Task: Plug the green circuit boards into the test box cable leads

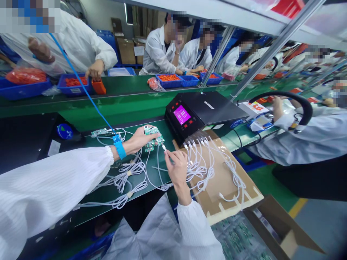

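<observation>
My left hand [142,138], with a blue wrist strap [118,147] above it, is closed on a green circuit board [152,134]. In my right hand [176,164] the fingers pinch the white plug of a cable [164,147], held at the board's lower right edge. Whether the plug is seated in the board I cannot tell. Bundles of white cable [130,173] lie on the green bench below my left forearm. Another circuit board [99,132] lies on the bench to the left of my left hand.
A black tester [208,108] with a lit purple screen stands behind my hands; several white cables run from it over a cardboard sheet [217,180]. Black equipment [35,141] is at left. Co-workers sit across the line [130,85] with blue bins [169,82] of orange parts. An open carton [282,227] is lower right.
</observation>
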Available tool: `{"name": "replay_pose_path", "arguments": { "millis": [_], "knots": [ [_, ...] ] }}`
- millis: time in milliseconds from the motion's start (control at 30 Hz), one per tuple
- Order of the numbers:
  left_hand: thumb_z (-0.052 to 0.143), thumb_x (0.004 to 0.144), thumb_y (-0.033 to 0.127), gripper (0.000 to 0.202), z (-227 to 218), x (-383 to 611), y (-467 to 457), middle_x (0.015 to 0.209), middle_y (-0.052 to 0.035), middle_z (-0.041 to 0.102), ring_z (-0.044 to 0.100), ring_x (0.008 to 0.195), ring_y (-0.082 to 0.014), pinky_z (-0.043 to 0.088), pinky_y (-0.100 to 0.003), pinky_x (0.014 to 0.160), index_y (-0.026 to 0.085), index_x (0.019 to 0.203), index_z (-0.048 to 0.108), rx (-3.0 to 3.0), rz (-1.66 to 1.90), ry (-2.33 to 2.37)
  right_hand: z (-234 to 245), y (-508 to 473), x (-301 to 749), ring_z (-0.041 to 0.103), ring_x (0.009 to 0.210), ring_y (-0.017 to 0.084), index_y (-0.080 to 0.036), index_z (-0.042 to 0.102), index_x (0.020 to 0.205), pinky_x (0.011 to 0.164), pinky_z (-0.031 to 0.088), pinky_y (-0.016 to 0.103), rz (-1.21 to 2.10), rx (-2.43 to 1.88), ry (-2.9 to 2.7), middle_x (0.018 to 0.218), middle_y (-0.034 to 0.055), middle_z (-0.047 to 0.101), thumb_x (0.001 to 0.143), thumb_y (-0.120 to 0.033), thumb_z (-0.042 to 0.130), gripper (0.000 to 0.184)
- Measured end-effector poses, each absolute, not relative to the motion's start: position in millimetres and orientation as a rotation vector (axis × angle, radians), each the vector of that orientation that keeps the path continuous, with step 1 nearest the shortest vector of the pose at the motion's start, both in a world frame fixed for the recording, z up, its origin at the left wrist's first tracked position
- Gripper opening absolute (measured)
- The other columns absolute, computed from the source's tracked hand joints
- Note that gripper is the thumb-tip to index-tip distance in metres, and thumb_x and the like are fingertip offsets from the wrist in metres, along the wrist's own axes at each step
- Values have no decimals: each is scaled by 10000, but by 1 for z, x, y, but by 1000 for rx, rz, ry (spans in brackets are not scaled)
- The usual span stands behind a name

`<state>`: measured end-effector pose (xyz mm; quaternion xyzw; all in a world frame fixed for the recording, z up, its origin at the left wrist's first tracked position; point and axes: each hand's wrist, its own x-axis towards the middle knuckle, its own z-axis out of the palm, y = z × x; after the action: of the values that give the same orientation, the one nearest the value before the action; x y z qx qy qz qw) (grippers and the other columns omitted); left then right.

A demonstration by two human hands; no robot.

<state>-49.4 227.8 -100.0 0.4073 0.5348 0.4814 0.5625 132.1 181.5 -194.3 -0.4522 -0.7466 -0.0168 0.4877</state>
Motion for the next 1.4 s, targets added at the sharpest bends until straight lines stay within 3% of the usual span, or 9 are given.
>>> {"name": "replay_pose_path", "arguments": {
  "millis": [233,400,600,800,1000,1233,1400],
  "knots": [
    [890,695,113,340,-99,-47,224,775,-20,730,651,604,-129,522,-243,590,148,942,659,1028,1149,1320,-194,179,130,623,776,157,-185,750,996,872,455,363,-13,-1089,-1773,784,15,697,1035,-261,614,161],
    [839,752,105,220,-96,-44,223,697,-11,692,616,594,-114,490,-229,590,142,860,651,1097,1128,1298,-194,178,129,617,769,157,-194,745,979,869,449,361,-13,-1106,-1764,777,15,692,1046,-260,589,182],
    [855,761,124,291,-100,-41,222,696,-16,698,624,580,-132,459,-235,556,151,956,639,1024,1153,1337,-193,180,129,627,780,164,-200,748,961,862,443,361,10,-1118,-1771,783,18,700,1047,-282,587,200],
    [768,884,227,163,-104,-40,219,661,-14,665,603,565,-132,443,-242,557,157,938,631,929,1137,1474,-194,183,132,654,804,168,-191,745,968,884,454,369,-12,-1122,-1784,825,30,729,1045,-291,600,192],
    [714,843,80,136,-102,-38,223,691,-4,652,613,621,-124,505,-260,634,168,870,614,876,1243,1376,-196,181,134,654,806,174,-192,745,955,883,457,374,0,-1143,-1771,826,34,735,1037,-299,608,192],
    [789,863,224,170,-108,-37,218,665,-16,657,571,530,-120,435,-243,507,169,874,629,952,1147,1456,-193,181,137,650,817,177,-188,741,979,889,472,384,9,-1072,-1820,820,32,719,1020,-266,637,137],
    [755,882,190,135,-111,-36,217,669,-11,659,568,519,-100,426,-224,508,158,860,626,977,1195,1450,-186,164,148,641,1037,239,-203,701,1177,933,534,442,112,-1151,-1898,1065,106,667,1004,-333,650,223]
  ]
}}
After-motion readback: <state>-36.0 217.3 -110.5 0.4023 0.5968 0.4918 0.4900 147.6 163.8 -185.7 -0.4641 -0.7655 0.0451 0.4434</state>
